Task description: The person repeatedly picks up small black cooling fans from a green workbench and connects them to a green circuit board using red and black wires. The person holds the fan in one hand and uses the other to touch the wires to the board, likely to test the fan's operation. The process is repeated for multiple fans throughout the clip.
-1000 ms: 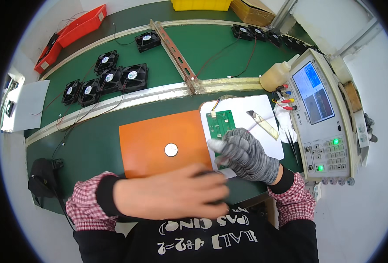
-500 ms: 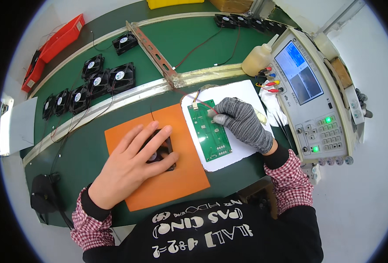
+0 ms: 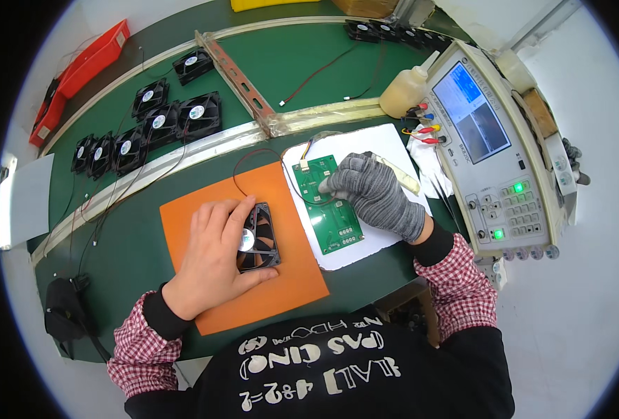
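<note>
A black square cooling fan [image 3: 265, 234] lies flat on an orange mat [image 3: 281, 283]. My bare left hand [image 3: 215, 244] grips it from the left, index finger at its top corner and thumb along its lower edge. From the fan a thin dark red cable [image 3: 257, 151] loops up and over to my right hand [image 3: 378, 194], in a grey knitted glove. Its thumb and fingers pinch the cable's end over a green circuit board [image 3: 329, 222]; the fingers hide that end. A white connector [image 3: 304, 165] sits at the board's upper left. Beneath the board lies a white sheet [image 3: 383, 143].
On the right stands a test instrument [image 3: 488, 140] with a lit screen, beside a glue-coloured bottle [image 3: 402, 94] and tweezers [image 3: 441, 187]. Several black fans [image 3: 159, 122] sit beyond a metal rail [image 3: 239, 84] and at the far edge. Red bins [image 3: 89, 63] stand far left.
My left hand has slid left, uncovering more of the fan. My right hand has shifted slightly left and down over the board, and the cable now forms a wide visible loop.
</note>
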A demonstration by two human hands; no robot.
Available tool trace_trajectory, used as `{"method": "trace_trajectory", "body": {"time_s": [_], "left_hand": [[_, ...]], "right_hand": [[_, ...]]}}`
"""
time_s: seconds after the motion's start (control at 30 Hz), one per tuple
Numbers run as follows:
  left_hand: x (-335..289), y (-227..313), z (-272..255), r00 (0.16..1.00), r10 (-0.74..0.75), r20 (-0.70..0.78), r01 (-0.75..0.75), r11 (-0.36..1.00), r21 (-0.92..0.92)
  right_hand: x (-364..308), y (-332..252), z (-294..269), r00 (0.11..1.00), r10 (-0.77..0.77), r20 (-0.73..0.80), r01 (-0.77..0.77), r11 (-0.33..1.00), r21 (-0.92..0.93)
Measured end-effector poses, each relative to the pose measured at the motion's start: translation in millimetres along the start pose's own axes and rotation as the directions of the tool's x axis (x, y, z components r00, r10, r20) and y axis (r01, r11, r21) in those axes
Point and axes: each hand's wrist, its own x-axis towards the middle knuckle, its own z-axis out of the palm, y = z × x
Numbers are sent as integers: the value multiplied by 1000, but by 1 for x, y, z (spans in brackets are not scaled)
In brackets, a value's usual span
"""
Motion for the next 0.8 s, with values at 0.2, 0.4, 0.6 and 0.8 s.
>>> {"method": "trace_trajectory", "body": {"time_s": [0.2,0.4,0.6,0.8], "left_hand": [[2,-1,1,1000,12,-4,-12,1000,-16],[1,1,2,1000,6,-5,-6,1000,-10],[0,1,-1,1000,-1,4,1,1000,-4],[-12,26,-37,912,369,-178,-241,834,496]], "right_hand": [[-4,6,1,989,142,-37,-135,981,140],[-2,3,1,973,222,-65,-203,954,220],[-2,5,3,990,127,-55,-115,977,182],[-4,13,4,990,132,-43,-126,983,135]]}}
